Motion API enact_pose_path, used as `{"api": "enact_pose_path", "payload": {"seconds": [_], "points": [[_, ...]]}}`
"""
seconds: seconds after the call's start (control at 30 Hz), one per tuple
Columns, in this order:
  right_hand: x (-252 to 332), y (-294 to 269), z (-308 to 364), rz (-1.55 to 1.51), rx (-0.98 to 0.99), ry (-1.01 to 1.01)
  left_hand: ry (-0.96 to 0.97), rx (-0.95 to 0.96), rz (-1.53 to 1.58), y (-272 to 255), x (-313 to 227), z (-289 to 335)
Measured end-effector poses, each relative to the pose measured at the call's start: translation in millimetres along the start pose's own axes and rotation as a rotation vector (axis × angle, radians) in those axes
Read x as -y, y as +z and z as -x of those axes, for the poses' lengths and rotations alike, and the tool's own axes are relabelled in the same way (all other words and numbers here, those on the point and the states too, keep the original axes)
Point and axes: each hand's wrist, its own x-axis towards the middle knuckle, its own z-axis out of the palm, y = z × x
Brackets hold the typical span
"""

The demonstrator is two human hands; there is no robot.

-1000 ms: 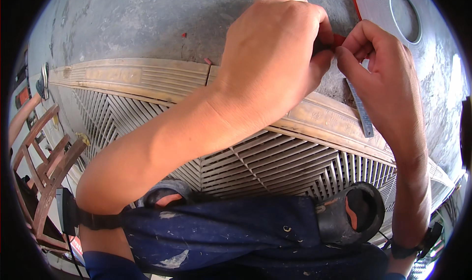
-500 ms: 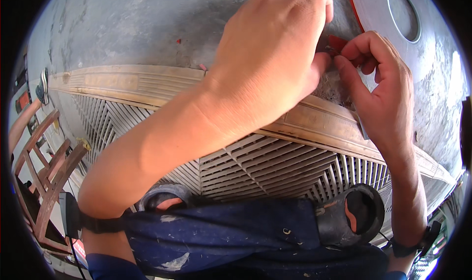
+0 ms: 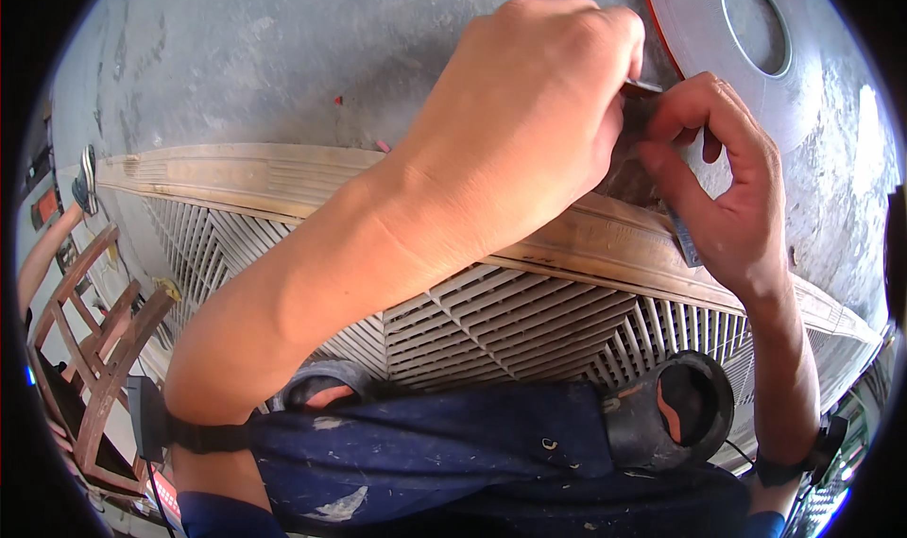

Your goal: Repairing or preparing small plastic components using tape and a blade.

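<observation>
Since the earlier frame, the red flap between the fingertips has gone from sight; a thin, pale edge (image 3: 646,85) now shows there above a dark piece (image 3: 639,115), as if it had been turned. The ruler (image 3: 684,242) shows more from under the right hand (image 3: 742,174).

The piece sits between the two hands, over the near side of the worktop (image 3: 236,66), probably to keep fine finger work close to the body. The right thumb and forefinger are narrow and seem to pinch it. The left hand (image 3: 534,103) is curled with its back up, hiding its fingertips, so I cannot tell what it grips; perhaps it steadies the other end.

The roll (image 3: 694,33) lies flat just beyond the right hand, likely within easy reach. A red scrap (image 3: 338,100) lies left of the left hand.
</observation>
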Motion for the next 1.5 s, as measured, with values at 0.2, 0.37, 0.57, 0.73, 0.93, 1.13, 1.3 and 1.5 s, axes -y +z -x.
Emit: {"api": "enact_pose_path", "payload": {"seconds": [0.2,0.37,0.57,0.73,0.93,1.13,1.3,1.5], "points": [[-7,-7,4,-0.188,0.006,0.040,-0.399,0.230,0.670,-39,-10,-13],[-9,-9,4,-0.301,-0.031,0.095,-0.553,0.203,0.667,-20,-7,-9],[-5,-4,3,-0.453,-0.094,0.198,-0.612,0.108,0.772,-12,-17,-6],[-1,-3,-1,-0.413,-0.113,0.225,-0.629,0.058,0.740,-11,-24,-7],[-5,-1,1,-0.491,-0.122,0.241,-0.647,-0.002,0.807,-10,-30,-8],[-5,1,-1,-0.485,-0.140,0.200,-0.489,-0.152,0.770,9,-20,8],[-6,-2,0,-0.424,-0.103,0.195,-0.309,-0.070,0.704,8,-5,7],[-5,0,-1,-0.439,-0.119,0.193,-0.377,-0.112,1.094,9,-8,9]]}}
